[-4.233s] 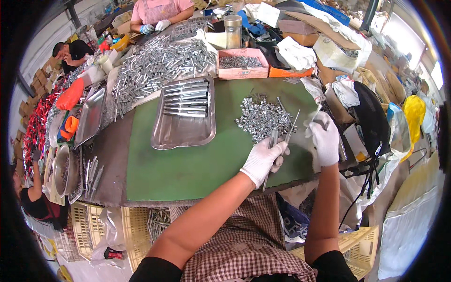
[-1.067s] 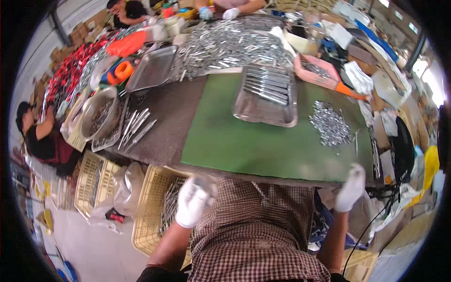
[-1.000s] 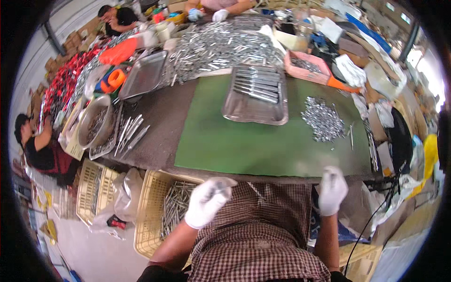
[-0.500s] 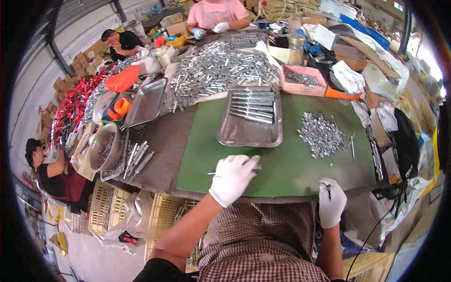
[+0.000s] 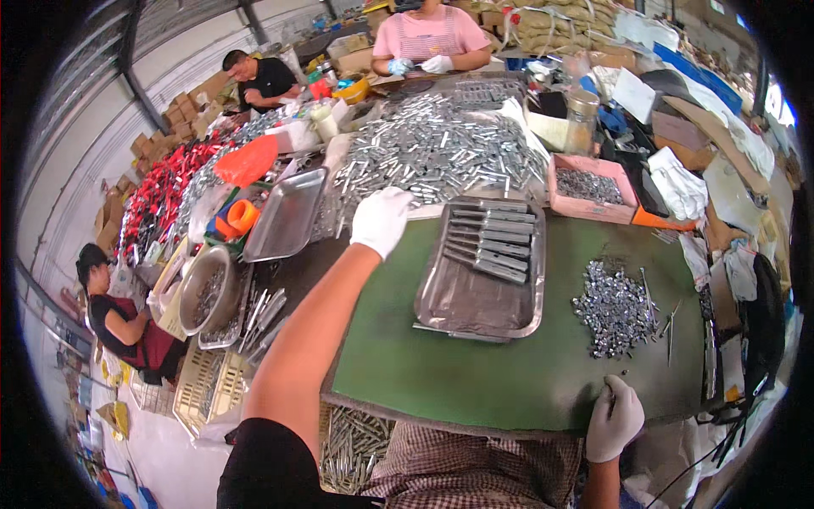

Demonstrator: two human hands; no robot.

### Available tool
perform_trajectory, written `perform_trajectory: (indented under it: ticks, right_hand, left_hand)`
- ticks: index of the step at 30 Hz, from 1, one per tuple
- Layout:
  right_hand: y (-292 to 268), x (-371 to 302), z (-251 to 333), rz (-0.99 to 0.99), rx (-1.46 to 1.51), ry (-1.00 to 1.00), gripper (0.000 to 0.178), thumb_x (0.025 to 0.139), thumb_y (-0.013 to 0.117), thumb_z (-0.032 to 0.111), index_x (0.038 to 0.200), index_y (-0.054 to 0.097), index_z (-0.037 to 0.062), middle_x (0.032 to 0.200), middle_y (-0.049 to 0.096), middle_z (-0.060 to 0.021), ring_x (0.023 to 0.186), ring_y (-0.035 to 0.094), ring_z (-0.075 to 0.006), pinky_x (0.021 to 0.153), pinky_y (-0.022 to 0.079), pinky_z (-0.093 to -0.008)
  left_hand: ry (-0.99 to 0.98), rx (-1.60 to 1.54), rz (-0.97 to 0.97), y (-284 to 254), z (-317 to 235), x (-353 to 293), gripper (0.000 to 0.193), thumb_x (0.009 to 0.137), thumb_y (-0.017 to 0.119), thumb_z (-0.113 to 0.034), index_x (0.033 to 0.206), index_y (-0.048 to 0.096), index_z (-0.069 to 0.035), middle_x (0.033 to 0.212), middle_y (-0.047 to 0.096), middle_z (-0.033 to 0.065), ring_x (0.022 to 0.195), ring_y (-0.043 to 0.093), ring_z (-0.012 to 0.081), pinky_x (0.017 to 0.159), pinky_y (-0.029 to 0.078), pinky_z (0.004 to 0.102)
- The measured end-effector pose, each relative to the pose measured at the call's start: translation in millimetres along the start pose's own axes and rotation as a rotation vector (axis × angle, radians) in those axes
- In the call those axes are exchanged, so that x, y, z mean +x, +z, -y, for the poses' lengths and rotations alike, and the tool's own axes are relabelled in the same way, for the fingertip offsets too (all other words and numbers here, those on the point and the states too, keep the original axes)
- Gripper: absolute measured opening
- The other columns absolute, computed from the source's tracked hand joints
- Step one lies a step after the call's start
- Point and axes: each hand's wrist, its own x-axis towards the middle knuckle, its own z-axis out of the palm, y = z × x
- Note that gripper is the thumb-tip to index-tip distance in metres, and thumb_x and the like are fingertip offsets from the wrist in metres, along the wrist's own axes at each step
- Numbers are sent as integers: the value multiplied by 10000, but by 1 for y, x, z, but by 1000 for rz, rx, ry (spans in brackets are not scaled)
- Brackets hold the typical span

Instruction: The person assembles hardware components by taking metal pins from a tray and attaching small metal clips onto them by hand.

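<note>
My left hand, in a white glove, reaches over the left edge of the green mat to the near edge of a heap of short silvery metal tubes. Its fingertips are turned down and partly hidden, so their grip cannot be made out. Past the mat's front edge, my gloved right hand is closed with curled fingers; whatever they hold is hidden. A tiny dark piece lies just beyond it. Between the hands sits a metal tray with several long metal handles side by side.
Small shiny metal parts form a pile right of the tray, beside thin rods. A pink box of small parts stands behind them. Leftward are another tray and a round bowl. Several people work around the table.
My left hand has gone from the mat in front of the tray to the tube heap. The metal piece it held no longer shows. My right hand stays near the front edge; the view has shifted.
</note>
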Motion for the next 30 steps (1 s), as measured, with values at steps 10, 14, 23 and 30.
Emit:
perform_trajectory:
  ticks: [10,14,23,30]
  right_hand:
    - [3,9,7,48,12,-19,237,744,690,89,973,636,114,630,576,-78,544,580,-278,498,450,-382]
    - [-5,11,4,50,72,-9,230,755,687,97,980,642,101,654,595,-85,579,597,-292,525,468,-380]
    - [-27,88,-102,125,-466,375,228,840,654,252,938,627,48,941,603,-185,882,626,-383,756,495,-456]
    - [-49,71,-77,221,-146,280,149,835,635,197,923,616,79,847,646,-161,814,641,-364,726,502,-443]
  left_hand:
    - [201,173,210,41,32,36,134,842,618,-157,921,600,-51,972,619,163,942,589,369,826,456,486]
    - [72,27,-149,38,22,28,106,888,583,-129,961,566,-54,929,618,148,908,585,375,795,450,484]
    - [892,-236,338,-88,-246,-56,86,759,576,-144,805,543,-79,778,556,68,766,581,262,701,477,402]
    - [582,-579,338,-38,-313,-108,141,763,646,-123,895,621,-78,813,574,53,828,602,264,709,475,391]
